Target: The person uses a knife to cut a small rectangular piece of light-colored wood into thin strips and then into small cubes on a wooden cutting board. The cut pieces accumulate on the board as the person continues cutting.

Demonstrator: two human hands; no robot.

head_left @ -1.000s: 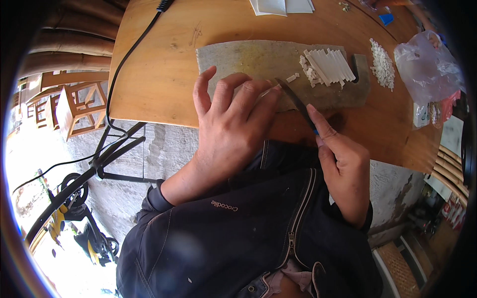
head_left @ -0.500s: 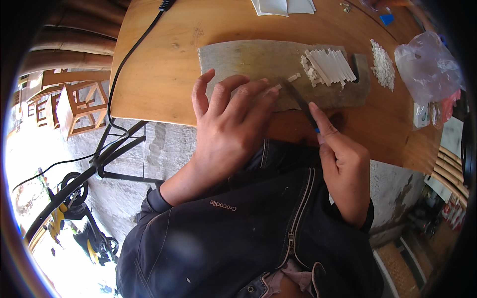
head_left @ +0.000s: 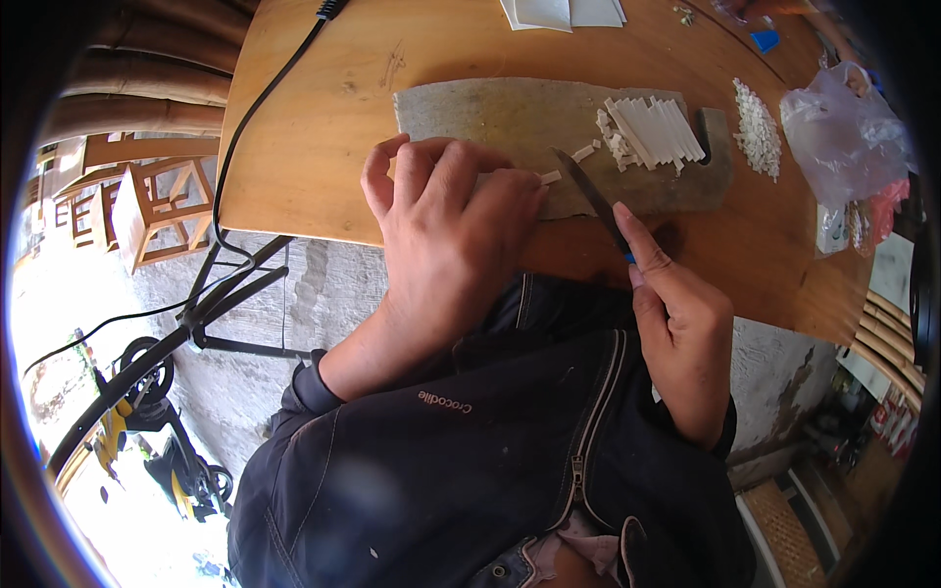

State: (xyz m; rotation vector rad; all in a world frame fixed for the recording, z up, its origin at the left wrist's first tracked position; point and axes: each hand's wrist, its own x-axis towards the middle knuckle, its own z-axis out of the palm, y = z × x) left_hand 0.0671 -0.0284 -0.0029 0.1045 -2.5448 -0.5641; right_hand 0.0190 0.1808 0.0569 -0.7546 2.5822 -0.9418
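Right hand (head_left: 683,309) grips a dark-bladed, blue-handled knife (head_left: 591,194); curled left hand (head_left: 436,220) pins a narrow white strip (head_left: 551,178) on a flat grey board (head_left: 470,110), best tucked well left of the edge.

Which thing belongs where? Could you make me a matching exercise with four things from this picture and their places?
1. narrow, dark-bladed knife
2. row of flat white strips
3. loose heap of small white pieces
4. see-through plastic bag

A. furthest right of the four
B. on the flat grey-brown board
C. in the right hand
D. on the bare wooden table

Pairs: 1-C, 2-B, 3-D, 4-A.
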